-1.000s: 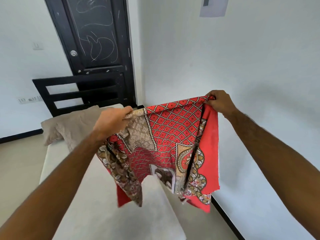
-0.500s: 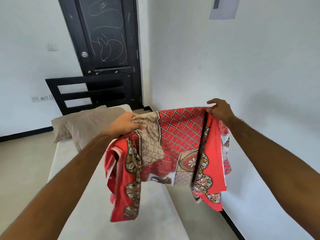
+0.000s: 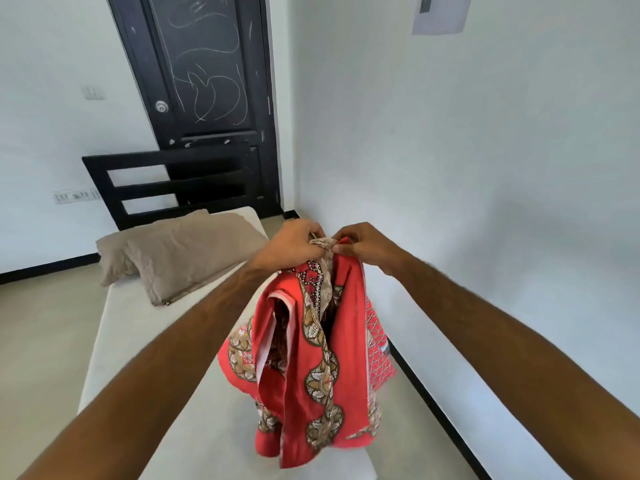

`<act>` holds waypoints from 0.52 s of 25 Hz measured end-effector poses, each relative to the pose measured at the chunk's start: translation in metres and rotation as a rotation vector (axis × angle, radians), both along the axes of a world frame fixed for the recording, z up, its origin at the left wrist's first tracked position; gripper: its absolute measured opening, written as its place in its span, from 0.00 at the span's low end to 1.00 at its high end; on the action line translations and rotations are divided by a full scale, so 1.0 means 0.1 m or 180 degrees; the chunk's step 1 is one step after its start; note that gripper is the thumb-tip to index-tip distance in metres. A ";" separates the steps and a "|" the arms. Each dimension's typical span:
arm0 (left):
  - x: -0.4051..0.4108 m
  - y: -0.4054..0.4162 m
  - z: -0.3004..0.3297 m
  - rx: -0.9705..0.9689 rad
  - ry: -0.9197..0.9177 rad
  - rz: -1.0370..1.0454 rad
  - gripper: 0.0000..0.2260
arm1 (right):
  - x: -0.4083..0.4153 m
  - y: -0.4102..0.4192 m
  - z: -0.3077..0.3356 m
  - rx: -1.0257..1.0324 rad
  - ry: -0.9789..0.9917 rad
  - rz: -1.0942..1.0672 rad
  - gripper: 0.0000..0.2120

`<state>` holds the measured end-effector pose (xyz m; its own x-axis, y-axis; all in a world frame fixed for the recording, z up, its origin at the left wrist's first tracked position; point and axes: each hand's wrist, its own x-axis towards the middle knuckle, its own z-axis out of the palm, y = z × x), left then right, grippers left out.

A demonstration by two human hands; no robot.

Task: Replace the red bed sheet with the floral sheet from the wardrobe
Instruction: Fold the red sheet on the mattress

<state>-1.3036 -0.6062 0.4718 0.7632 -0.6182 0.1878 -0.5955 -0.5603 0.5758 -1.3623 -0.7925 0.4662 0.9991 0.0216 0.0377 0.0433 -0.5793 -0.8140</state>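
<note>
The red bed sheet, patterned in brown and cream, hangs folded in the air above the bare white mattress. My left hand and my right hand pinch its top corners, side by side and almost touching. The cloth drops in loose folds between my forearms, its lower edge near the mattress foot. No floral sheet or wardrobe is in view.
Two beige pillows lie at the head of the mattress, before a black slatted headboard. A black door stands behind it. A white wall runs close along the right side; tiled floor lies left.
My hands have come together from wide apart, folding the spread sheet in half so it now hangs as a narrow bundle. The view has tilted down slightly.
</note>
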 end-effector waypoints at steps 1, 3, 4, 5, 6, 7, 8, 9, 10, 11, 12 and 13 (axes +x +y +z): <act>-0.02 0.04 -0.01 -0.0082 0.0182 0.0014 0.14 | 0.01 -0.04 0.02 -0.0157 -0.0033 -0.0099 0.05; -0.06 0.10 -0.08 -0.0186 0.0700 0.0014 0.16 | 0.05 -0.13 0.05 -0.0474 -0.0192 -0.0284 0.06; -0.08 0.15 -0.13 -0.0187 0.0891 0.0001 0.17 | 0.06 -0.16 0.08 -0.0549 -0.0270 -0.0351 0.06; -0.10 0.20 -0.18 -0.0175 0.1049 -0.0034 0.18 | 0.08 -0.21 0.09 -0.0564 -0.0311 -0.0447 0.06; -0.12 0.27 -0.23 -0.0262 0.1194 -0.0133 0.19 | 0.10 -0.28 0.10 -0.0476 -0.0312 -0.0559 0.05; -0.14 0.35 -0.27 -0.0435 0.1290 -0.0315 0.20 | 0.13 -0.36 0.10 -0.0323 -0.0266 -0.0701 0.05; -0.21 0.42 -0.30 -0.0591 0.1284 -0.0532 0.22 | 0.17 -0.44 0.08 -0.0139 -0.0222 -0.0823 0.07; -0.28 0.49 -0.35 -0.0620 0.1151 -0.0735 0.26 | 0.19 -0.50 0.07 0.0028 -0.0191 -0.0922 0.09; -0.33 0.52 -0.43 -0.0415 0.0810 -0.0852 0.31 | 0.21 -0.54 0.07 0.0212 -0.0181 -0.0961 0.10; -0.38 0.52 -0.53 -0.0039 0.0232 -0.0819 0.34 | 0.23 -0.55 0.08 0.0370 -0.0204 -0.0992 0.10; -0.42 0.49 -0.66 0.0341 -0.0475 -0.0559 0.34 | 0.25 -0.56 0.10 0.0517 -0.0273 -0.1026 0.11; -0.44 0.44 -0.83 0.0450 -0.0998 -0.0053 0.30 | 0.25 -0.57 0.14 0.0617 -0.0340 -0.1059 0.11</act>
<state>-1.3474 -0.5626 0.3892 0.6715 -0.6669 0.3231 -0.7410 -0.6101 0.2807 -1.3369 -0.8492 0.4805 0.9405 -0.3203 0.1132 -0.0307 -0.4121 -0.9106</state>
